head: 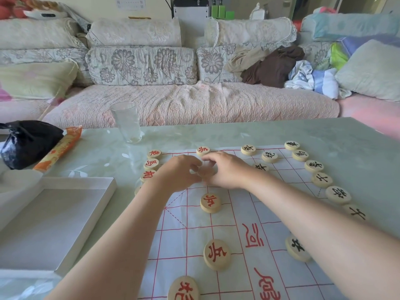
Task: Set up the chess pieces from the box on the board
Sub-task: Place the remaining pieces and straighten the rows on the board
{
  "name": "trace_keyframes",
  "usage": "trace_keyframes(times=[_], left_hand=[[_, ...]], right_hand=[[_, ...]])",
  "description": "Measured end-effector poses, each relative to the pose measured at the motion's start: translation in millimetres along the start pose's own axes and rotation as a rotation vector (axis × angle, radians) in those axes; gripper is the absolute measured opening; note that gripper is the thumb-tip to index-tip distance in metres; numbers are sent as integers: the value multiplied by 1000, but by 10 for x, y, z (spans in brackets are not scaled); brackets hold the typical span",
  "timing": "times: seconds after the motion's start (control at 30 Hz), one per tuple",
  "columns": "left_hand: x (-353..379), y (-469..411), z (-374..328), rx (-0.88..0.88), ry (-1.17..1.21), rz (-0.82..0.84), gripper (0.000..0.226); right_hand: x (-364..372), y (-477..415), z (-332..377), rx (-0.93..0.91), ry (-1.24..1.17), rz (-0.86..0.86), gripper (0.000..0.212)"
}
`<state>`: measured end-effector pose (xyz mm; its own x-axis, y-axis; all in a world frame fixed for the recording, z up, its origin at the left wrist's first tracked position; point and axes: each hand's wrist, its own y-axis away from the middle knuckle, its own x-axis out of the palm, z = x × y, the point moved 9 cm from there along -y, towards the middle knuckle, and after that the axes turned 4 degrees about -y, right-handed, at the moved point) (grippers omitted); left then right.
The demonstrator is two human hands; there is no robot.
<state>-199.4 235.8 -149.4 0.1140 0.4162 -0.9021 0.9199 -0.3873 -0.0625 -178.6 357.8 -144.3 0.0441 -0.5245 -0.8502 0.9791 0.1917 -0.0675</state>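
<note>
Two hands (181,172) (225,169) over the board (238,213)

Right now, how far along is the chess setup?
Well underway. Round wooden pieces with red characters line the left edge of the white red-gridded cloth board, black-character pieces the right edge, and the white cardboard box looks empty. The left hand and right hand meet mid-board, apparently adjusting a piece I cannot see. Several grid positions remain unfilled.

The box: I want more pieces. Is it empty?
Empty: the open box shows only its bare grey bottom, no pieces inside.
</note>
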Motion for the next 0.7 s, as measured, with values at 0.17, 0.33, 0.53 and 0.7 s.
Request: trace_keyframes(times=[0.17, 0.33, 0.53, 0.7], left_hand=[[17, -11, -45, 23, 7, 0, 39], [33, -9, -30, 21, 17, 2, 36], [-110, 141, -81, 11, -5, -36, 40], [-258, 410, -235, 21, -73, -40, 28]], right_hand=[[-40, 66, 32, -7, -26, 2, 46], [-9, 53, 13, -4, -21, 10, 48], [-95, 121, -31, 47, -14, -16, 60], [-204, 329, 125, 80, 27, 14, 34]])
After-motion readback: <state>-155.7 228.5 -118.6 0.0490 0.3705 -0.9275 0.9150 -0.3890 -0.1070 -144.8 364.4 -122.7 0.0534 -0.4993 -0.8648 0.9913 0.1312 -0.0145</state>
